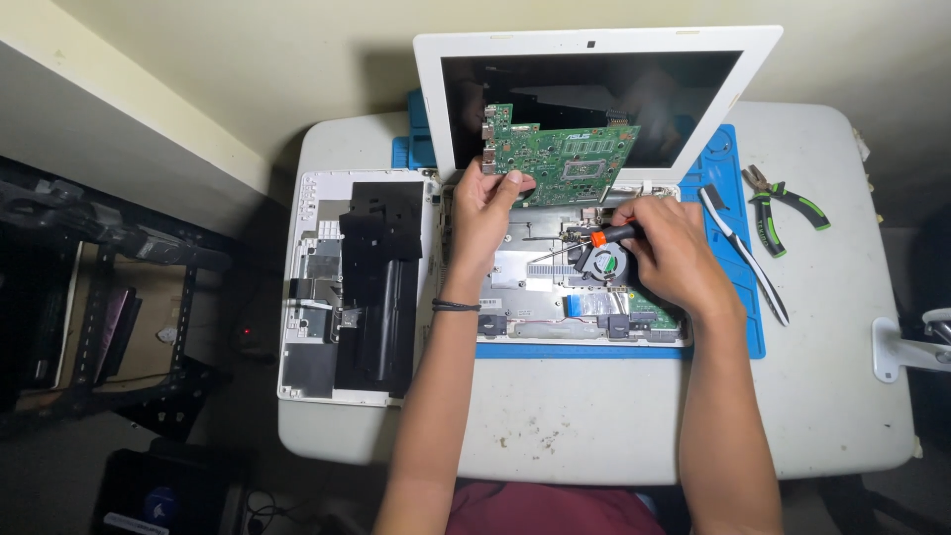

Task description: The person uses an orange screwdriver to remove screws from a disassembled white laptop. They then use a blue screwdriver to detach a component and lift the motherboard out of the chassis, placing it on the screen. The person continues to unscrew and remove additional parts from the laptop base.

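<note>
Green board (560,159) lifted up on its edge, tilted against the dark screen (594,99) of the white laptop (594,178), pinched at its lower left corner by the left hand (485,213). Fingers closed on the board edge, thumb in front. Black band (456,306) on the left wrist.

Right hand (669,253) closed around a screwdriver (594,240) with orange collar and black grip, metal tip pointing left and resting over the open laptop base (555,297). Round fan (602,265) just under the screwdriver, near the right fingers. Silver shielding and flat cables visible in the base, below the raised board.

Blue mat (738,258) under the laptop, on a pale grey table (555,416). White bottom cover (352,287) to the left of the base, inner side up, with black sheets on it, partly over the table edge. On the right part of the mat, a white and black tool (743,253) lying diagonally. Further right, on the bare table, pliers (783,203) with green and black handles, well apart from both hands. White clamp-like part (906,347) at the right table edge. Dark rack (109,297) on the floor at far left.
</note>
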